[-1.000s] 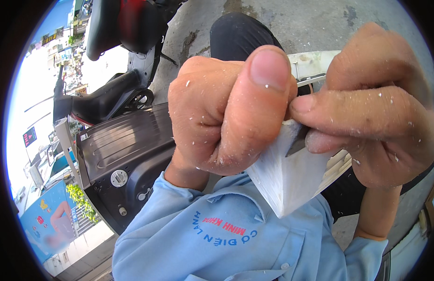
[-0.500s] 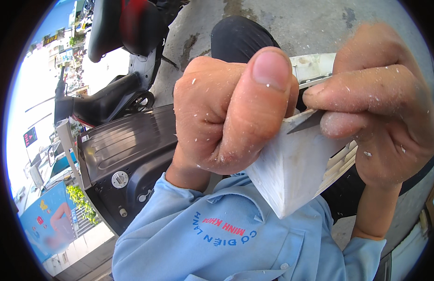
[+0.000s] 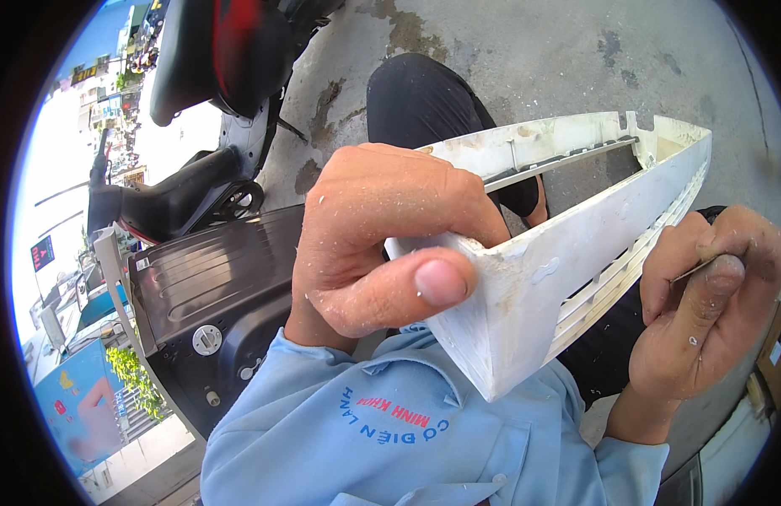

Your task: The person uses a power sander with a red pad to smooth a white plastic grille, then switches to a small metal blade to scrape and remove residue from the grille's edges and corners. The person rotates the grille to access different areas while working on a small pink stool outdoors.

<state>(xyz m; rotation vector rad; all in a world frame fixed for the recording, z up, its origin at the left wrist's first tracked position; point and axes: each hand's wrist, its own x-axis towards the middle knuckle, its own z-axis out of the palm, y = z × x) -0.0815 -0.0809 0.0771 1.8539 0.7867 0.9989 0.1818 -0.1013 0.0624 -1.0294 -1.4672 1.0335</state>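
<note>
A long white plastic cover (image 3: 614, 202) with a slotted, louvred side and an open frame slants from near my chest toward the far right. My left hand (image 3: 390, 228) grips its near corner, with the fingers hooked over the rim and the thumb against the outer face. Off to the right of the cover, apart from it, my right hand (image 3: 702, 295) pinches a thin blade (image 3: 692, 270), seen nearly edge-on. White shavings cling to both hands. The inner side under my left fingers is hidden.
A dark ribbed appliance casing (image 3: 213, 278) with a round white dial stands at my left. Behind it is a parked motorbike (image 3: 188, 185). My knee (image 3: 424, 97) is beyond the cover, over stained concrete (image 3: 542, 51). A cardboard box (image 3: 776, 358) sits at the right edge.
My right hand has drawn the blade away from the cover's corner, down and to the right. My left thumb has come down onto the outer face, and more of the cover shows.
</note>
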